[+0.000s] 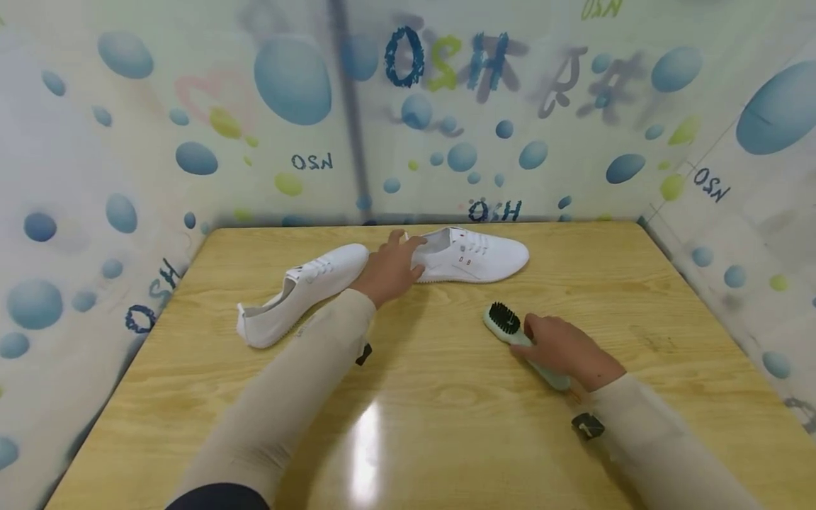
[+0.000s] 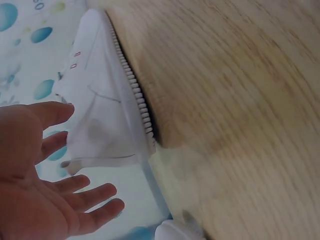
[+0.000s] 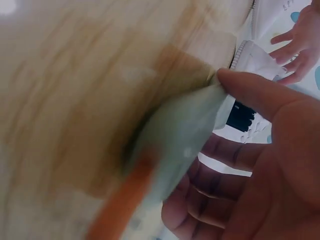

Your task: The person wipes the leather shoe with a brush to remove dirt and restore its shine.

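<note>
Two white lace-up shoes are on the wooden table. My left hand (image 1: 390, 269) reaches to the heel of the right-hand shoe (image 1: 494, 258), fingers spread and loosely bent. In the left wrist view no finger closes round its heel. The other shoe (image 1: 306, 290) stands left of that wrist, toe pointing back and right. My right hand (image 1: 561, 347) grips a pale green scrubbing brush (image 1: 505, 319) by its handle, thumb on one side and fingers curled on the other. Its black bristles face up. An orange strap (image 3: 122, 200) hangs from the handle's end in the right wrist view.
The wooden table (image 1: 433, 425) stretches under both arms, with a bright light reflection near the front. Behind it and at both sides rise pale walls (image 1: 548, 92) printed with blue and green bubbles and letters.
</note>
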Available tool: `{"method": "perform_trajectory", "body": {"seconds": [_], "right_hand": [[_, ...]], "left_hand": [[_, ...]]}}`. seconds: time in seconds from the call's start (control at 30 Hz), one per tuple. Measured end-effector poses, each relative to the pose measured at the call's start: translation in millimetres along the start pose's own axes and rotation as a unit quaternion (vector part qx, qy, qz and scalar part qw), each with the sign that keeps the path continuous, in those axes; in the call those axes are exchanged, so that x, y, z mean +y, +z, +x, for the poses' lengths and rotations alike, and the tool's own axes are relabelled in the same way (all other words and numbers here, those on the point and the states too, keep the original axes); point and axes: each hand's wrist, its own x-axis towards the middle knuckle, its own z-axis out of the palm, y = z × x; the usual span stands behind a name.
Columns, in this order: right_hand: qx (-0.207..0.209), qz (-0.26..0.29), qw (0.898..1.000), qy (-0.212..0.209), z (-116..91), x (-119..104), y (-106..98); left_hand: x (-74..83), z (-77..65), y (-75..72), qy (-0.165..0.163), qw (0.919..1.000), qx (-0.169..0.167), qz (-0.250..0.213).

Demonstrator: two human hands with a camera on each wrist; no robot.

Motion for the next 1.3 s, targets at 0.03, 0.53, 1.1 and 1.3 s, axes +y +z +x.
{"method": "perform_trajectory", "body": {"seconds": [0.03,0.53,1.1,1.3], "right_hand": [[0.002,-0.002,1.0,-0.003,0,-1,1],[0.054,0.036,0.998,-0.013,-3,-21,3],[0.156,0.046,0.981,-0.109,-36,-82,-6],[0.182,0.029,0.972,-0.146,-43,-94,-4]], "left_hand": [[-0.7,1.6,2.7,-0.001,1.0,-0.002,0.006],[-11.2,-31.4,12.3,0.028,0.9983,-0.044,-0.025],[-32.4,-116.2,-5.1,0.119,0.9835,-0.101,-0.091],[-29.0,-130.4,-3.8,0.128,0.9797,-0.1,-0.117]]}}
